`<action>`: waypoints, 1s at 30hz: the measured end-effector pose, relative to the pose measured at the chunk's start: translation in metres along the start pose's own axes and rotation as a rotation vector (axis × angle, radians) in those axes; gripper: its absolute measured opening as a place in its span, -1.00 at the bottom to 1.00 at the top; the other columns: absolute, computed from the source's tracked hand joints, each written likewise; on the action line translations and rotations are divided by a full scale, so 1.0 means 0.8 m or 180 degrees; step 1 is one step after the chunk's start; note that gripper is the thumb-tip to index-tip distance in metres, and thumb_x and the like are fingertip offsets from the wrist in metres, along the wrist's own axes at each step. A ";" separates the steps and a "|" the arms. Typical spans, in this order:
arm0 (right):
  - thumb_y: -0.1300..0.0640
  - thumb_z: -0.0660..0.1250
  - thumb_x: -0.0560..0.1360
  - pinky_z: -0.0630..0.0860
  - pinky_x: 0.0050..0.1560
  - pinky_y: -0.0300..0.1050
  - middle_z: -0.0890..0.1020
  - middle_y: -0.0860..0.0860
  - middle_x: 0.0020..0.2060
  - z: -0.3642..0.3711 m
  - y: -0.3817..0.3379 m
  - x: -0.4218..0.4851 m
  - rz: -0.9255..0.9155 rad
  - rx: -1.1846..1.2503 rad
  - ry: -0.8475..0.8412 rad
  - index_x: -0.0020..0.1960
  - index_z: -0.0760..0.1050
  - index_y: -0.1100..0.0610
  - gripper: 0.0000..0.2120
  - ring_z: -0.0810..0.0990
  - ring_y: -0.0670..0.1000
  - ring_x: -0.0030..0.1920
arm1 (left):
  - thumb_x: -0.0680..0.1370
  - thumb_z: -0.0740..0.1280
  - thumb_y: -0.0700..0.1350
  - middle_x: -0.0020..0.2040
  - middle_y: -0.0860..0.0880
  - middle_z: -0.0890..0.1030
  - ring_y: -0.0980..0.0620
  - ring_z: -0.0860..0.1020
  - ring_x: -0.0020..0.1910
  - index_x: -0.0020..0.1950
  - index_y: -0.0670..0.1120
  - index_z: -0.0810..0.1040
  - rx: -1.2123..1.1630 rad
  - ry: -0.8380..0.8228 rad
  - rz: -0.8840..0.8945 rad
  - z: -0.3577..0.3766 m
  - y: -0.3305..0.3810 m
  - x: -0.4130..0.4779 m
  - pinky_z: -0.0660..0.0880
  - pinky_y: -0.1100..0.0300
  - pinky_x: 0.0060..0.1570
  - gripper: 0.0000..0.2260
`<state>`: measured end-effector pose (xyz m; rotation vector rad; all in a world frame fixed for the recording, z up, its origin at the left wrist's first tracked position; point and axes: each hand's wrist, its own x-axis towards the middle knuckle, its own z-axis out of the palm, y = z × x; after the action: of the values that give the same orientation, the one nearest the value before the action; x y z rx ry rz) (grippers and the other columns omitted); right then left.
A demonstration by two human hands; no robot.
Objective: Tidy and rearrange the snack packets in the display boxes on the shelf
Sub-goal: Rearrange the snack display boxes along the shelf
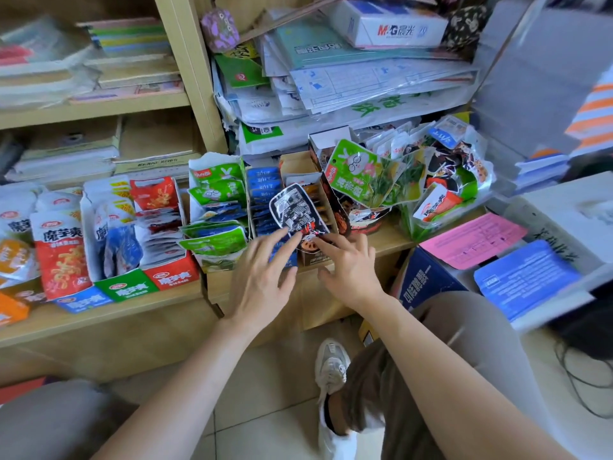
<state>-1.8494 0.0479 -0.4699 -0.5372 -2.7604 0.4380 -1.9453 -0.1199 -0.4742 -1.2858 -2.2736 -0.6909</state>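
Black-and-white foil snack packet point(297, 209) stands tilted over a brown cardboard display box point(313, 259) on the wooden shelf point(139, 313), its lower edge touched by straight fingertips of the spread left hand point(262, 277) and right hand point(348, 263).

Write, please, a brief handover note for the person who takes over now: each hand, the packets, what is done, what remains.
Left hand: open, fingertips on the lower end of the black-and-white packet.
Right hand: open, fingertips at the same end.
The packet stands tilted at the front of the brown box, not yet slotted in.
Done: green packets and blue packets stand in rows.
To do: seat this packet; sort the loose heap at the right.
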 end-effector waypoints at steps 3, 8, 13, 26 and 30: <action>0.23 0.26 0.49 0.31 0.18 0.11 0.38 -0.12 0.47 -0.015 0.006 -0.007 0.0087 0.0426 -0.0184 0.51 0.32 -0.11 -0.39 0.29 0.14 0.29 | 0.57 0.38 -0.06 0.42 0.03 0.50 -0.08 0.42 0.39 0.46 0.03 0.48 0.0160 -0.0456 0.0412 0.011 0.002 0.019 0.47 -0.08 0.29 -0.55; 0.27 0.32 0.50 0.48 0.26 0.08 0.55 0.03 0.28 -0.056 0.032 -0.011 0.1069 0.1552 0.0577 0.39 0.48 0.02 -0.52 0.50 0.08 0.25 | 0.58 0.36 0.01 0.41 -0.02 0.51 -0.11 0.39 0.42 0.36 0.05 0.57 0.0596 -0.0653 0.0472 0.019 -0.015 0.035 0.42 -0.12 0.29 -0.66; 0.34 0.32 0.46 0.48 0.29 0.09 0.50 0.05 0.29 -0.079 0.053 -0.010 0.1543 0.1822 0.0919 0.45 0.38 0.02 -0.40 0.51 0.06 0.24 | 0.55 0.38 0.13 0.43 -0.06 0.48 -0.14 0.37 0.43 0.37 0.02 0.57 0.0705 -0.0572 0.0122 0.026 -0.008 0.039 0.36 -0.14 0.36 -0.58; 0.55 0.13 0.42 0.23 0.53 0.03 0.19 -0.09 0.57 -0.090 0.070 -0.001 0.0980 0.1974 0.0204 0.59 0.12 0.00 -0.16 0.15 -0.04 0.56 | 0.37 0.55 0.03 0.20 -0.05 0.54 -0.10 0.46 0.16 0.30 -0.04 0.56 0.0374 -0.0181 -0.0152 0.042 0.037 0.073 0.42 -0.01 0.12 -0.47; 0.55 0.13 0.39 0.22 0.54 -0.03 0.20 -0.09 0.57 -0.087 0.073 0.001 0.0815 0.2070 0.0077 0.58 0.16 -0.08 -0.12 0.14 -0.09 0.56 | 0.45 0.50 0.05 0.28 -0.05 0.55 -0.09 0.47 0.23 0.41 -0.09 0.48 -0.0047 -0.0363 0.0120 0.049 0.063 0.106 0.44 -0.01 0.23 -0.42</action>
<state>-1.8084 0.1163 -0.4267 -0.7044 -2.3258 1.3065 -1.9465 -0.0182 -0.4445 -1.4046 -2.3316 -0.6374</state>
